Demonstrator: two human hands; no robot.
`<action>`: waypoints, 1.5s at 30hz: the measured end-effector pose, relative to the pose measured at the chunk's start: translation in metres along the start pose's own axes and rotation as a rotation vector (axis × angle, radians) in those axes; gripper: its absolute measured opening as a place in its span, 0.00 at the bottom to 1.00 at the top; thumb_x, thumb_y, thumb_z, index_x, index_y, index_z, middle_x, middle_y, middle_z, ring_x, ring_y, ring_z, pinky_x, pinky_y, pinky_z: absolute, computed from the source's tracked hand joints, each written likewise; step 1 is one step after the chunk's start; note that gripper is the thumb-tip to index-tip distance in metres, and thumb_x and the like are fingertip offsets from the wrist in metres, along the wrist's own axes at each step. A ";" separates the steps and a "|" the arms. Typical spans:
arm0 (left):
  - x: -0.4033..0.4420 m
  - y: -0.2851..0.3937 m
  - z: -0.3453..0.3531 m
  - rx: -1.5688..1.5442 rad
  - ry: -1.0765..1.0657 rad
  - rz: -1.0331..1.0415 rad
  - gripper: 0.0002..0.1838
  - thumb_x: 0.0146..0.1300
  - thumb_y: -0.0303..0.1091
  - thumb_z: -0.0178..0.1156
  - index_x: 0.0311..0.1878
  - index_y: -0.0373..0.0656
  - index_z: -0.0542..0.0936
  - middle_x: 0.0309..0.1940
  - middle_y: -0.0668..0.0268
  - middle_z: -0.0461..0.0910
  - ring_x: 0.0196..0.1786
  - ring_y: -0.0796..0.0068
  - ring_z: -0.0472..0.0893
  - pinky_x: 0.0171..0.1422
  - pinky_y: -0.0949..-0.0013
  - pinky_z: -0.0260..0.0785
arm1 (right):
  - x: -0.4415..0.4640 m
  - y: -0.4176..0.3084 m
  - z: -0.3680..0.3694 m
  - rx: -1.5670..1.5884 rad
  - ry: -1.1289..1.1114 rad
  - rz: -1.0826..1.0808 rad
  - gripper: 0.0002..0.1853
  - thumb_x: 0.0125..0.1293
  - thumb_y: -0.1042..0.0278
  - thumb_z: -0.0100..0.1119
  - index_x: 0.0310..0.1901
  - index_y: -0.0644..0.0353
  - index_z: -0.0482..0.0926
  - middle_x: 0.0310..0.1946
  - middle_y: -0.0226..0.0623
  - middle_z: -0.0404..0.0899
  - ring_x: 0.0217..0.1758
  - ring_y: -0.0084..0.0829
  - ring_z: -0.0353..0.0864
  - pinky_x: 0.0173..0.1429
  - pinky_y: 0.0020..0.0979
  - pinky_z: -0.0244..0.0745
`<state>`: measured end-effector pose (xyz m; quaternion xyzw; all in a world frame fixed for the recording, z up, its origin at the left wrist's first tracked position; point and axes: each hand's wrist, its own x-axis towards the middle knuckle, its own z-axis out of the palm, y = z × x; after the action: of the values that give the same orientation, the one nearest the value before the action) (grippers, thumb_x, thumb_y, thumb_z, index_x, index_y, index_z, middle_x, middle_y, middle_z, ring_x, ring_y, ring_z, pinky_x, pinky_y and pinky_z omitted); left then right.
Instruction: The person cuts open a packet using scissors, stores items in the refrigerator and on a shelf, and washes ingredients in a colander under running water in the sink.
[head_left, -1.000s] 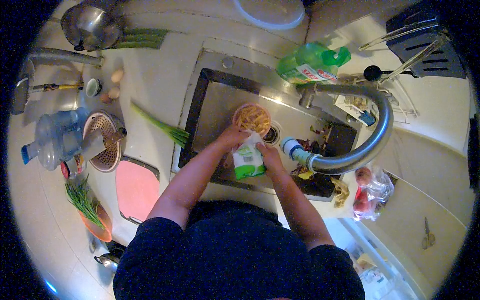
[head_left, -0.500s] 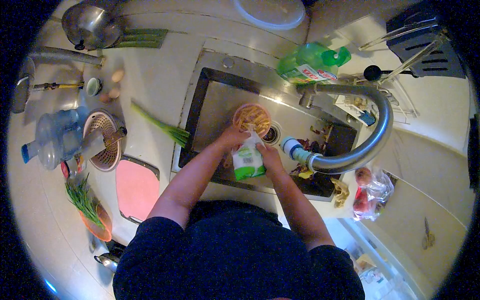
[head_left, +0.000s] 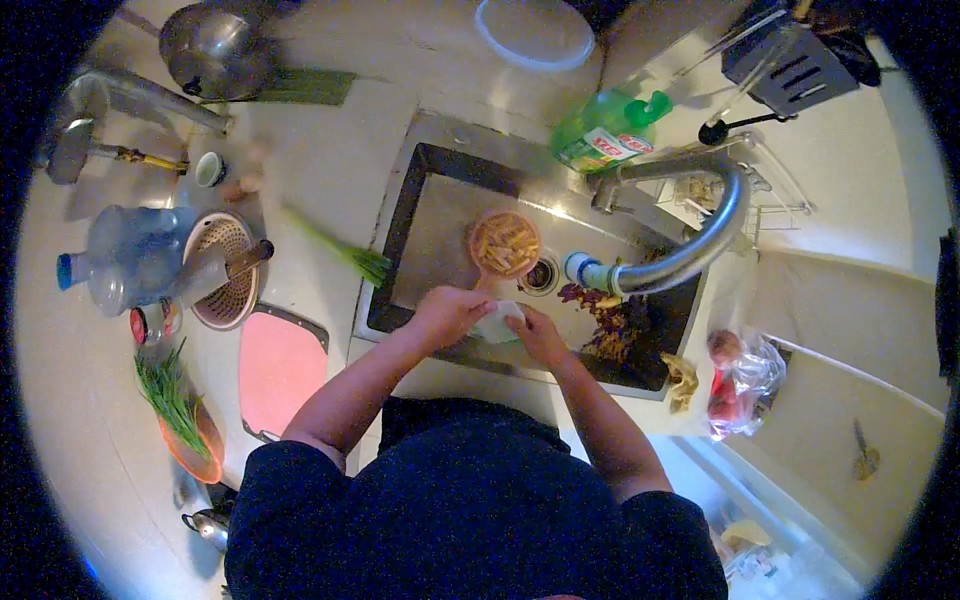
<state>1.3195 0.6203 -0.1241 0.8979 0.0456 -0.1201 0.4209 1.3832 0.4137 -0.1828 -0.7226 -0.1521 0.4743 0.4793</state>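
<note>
Over the near edge of the sink (head_left: 440, 215), my left hand (head_left: 450, 316) pinches the left side of the top of a white and green packet (head_left: 497, 323). On the packet's other side my right hand (head_left: 538, 334) has its fingers closed on the upper right corner. Most of the packet hangs out of sight below its top. Just beyond my hands, a pink bowl (head_left: 478, 262) of yellowish cut strips stands in the sink beside the drain (head_left: 541, 276). Dark red and yellow scraps (head_left: 612, 325) lie to the right of the drain.
The faucet (head_left: 690, 262) arches over the sink's right side, with a green bottle (head_left: 600, 132) behind. On the left are a green onion (head_left: 335, 245), a pink cutting board (head_left: 282, 370), a colander (head_left: 228, 300), a water jug (head_left: 130, 258) and an orange basket (head_left: 195, 460). A plastic bag (head_left: 755, 385) lies right.
The packet has tipped and been drawn back from the bowl, so its printed front no longer shows. My hands have moved slightly toward my body. The whole view has shifted a little.
</note>
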 end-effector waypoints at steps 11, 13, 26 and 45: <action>-0.086 0.064 0.015 -0.042 0.368 0.034 0.11 0.56 0.39 0.54 0.40 0.48 0.79 0.34 0.62 0.79 0.37 0.60 0.78 0.39 0.65 0.71 | -0.058 -0.038 0.006 -0.132 -0.112 -0.360 0.17 0.59 0.64 0.53 0.49 0.60 0.73 0.46 0.38 0.74 0.51 0.32 0.71 0.57 0.30 0.62; -0.104 0.085 0.028 -0.019 0.367 -0.056 0.11 0.56 0.40 0.53 0.39 0.49 0.79 0.32 0.61 0.79 0.35 0.59 0.78 0.37 0.64 0.70 | -0.071 -0.027 0.004 -0.157 -0.139 -0.363 0.16 0.60 0.64 0.51 0.48 0.60 0.73 0.45 0.37 0.75 0.50 0.31 0.71 0.56 0.30 0.62; -0.289 0.149 0.116 -0.211 0.862 -0.416 0.12 0.54 0.44 0.54 0.30 0.45 0.79 0.25 0.59 0.77 0.29 0.59 0.76 0.34 0.62 0.67 | -0.168 -0.038 0.081 -0.358 -0.599 -0.482 0.13 0.62 0.63 0.48 0.39 0.66 0.76 0.35 0.38 0.77 0.40 0.30 0.74 0.46 0.30 0.67; -0.793 0.262 0.427 -0.167 1.705 -1.193 0.09 0.53 0.39 0.56 0.31 0.43 0.77 0.27 0.59 0.76 0.32 0.58 0.75 0.35 0.60 0.67 | -0.503 0.126 0.522 -0.700 -1.805 -0.487 0.10 0.60 0.70 0.50 0.36 0.70 0.75 0.34 0.33 0.75 0.38 0.28 0.73 0.46 0.26 0.65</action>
<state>0.5252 0.1399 0.0096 0.4849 0.7718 0.3687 0.1824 0.6659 0.2988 -0.0639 -0.1412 -0.7345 0.6632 0.0284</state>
